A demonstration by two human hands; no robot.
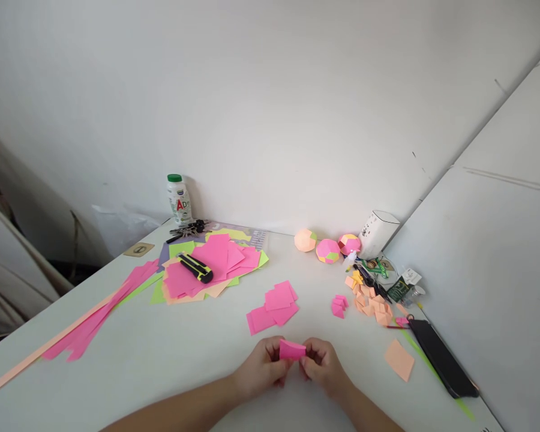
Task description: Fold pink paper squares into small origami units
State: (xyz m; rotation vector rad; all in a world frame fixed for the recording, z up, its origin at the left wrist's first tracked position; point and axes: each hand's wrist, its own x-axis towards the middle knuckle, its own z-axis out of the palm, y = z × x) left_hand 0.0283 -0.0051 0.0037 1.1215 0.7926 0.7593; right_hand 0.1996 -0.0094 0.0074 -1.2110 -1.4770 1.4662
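Between my two hands is a small pink piece of paper (pixel 292 350), slightly curved, held just above the table. My left hand (pixel 266 363) pinches its left end, and my right hand (pixel 322 363) pinches the right end; both are closed. Just beyond them lie several overlapping pink paper pieces (pixel 276 306). To the right sits a little cluster of folded pink paper units (pixel 339 306). Past it is a heap of folded peach paper units (pixel 372 303). A flat peach paper piece (pixel 399 360) rests right of my right hand.
A yellow-black box cutter (pixel 195 268) lies on a pile of coloured paper (pixel 225 255). Long paper strips (pixel 99 318) stretch across the left side. Against the wall stand a white bottle (pixel 179 201), paper balls (pixel 328 251) and a white container (pixel 378 234). A black pouch (pixel 443 359) lies at the right edge.
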